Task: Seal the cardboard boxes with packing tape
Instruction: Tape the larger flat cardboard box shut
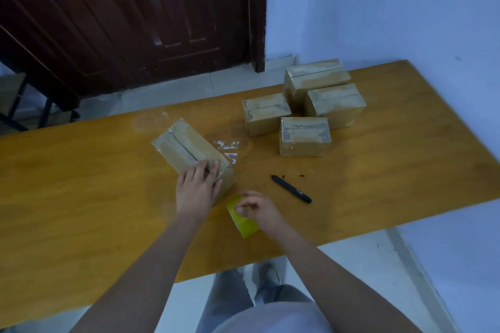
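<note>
A cardboard box (186, 147) lies at an angle near the middle of the wooden table (81, 184), clear tape shining along its top seam. My left hand (197, 189) rests flat on the box's near end, fingers straight. Just right of it my right hand (257, 211) grips a yellow-green roll of packing tape (243, 222) standing on the table against the box's near corner. Several more cardboard boxes (305, 136) with taped tops are grouped at the back right of the table.
A black marker (291, 188) lies on the table right of my hands. Scraps of clear tape (228, 146) stick to the tabletop behind the box. A dark wooden door (135, 21) and a blue wall (378, 8) stand beyond the table.
</note>
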Action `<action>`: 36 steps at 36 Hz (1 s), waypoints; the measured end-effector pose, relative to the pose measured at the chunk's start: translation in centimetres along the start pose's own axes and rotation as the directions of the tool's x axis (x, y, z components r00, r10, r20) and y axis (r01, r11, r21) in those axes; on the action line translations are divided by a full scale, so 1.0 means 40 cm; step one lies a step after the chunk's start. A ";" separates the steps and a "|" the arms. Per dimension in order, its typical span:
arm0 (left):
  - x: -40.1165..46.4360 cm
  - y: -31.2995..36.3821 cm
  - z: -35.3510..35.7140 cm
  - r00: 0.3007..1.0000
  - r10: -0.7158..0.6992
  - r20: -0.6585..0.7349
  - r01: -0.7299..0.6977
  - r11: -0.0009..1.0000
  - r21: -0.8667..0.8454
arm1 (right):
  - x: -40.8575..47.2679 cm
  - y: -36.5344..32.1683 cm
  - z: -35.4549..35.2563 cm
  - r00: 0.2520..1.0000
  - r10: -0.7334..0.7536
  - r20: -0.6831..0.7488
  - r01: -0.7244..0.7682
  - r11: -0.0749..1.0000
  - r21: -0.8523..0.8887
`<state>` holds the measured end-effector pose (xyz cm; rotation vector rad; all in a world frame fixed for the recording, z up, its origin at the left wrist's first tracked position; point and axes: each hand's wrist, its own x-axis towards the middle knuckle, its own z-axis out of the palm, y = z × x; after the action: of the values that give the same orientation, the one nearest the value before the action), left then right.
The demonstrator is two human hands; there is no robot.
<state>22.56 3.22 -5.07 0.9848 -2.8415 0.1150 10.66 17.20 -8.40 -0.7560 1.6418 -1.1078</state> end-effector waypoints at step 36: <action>0.240 0.042 -0.261 0.995 0.102 0.012 -0.058 0.652 -0.756 | 0.011 -0.419 -0.131 0.932 -0.176 -0.316 0.197 0.980 0.033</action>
<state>15.08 -0.12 6.64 0.6509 -2.5251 -1.0287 5.15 11.91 7.40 -0.7345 1.8128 -1.4698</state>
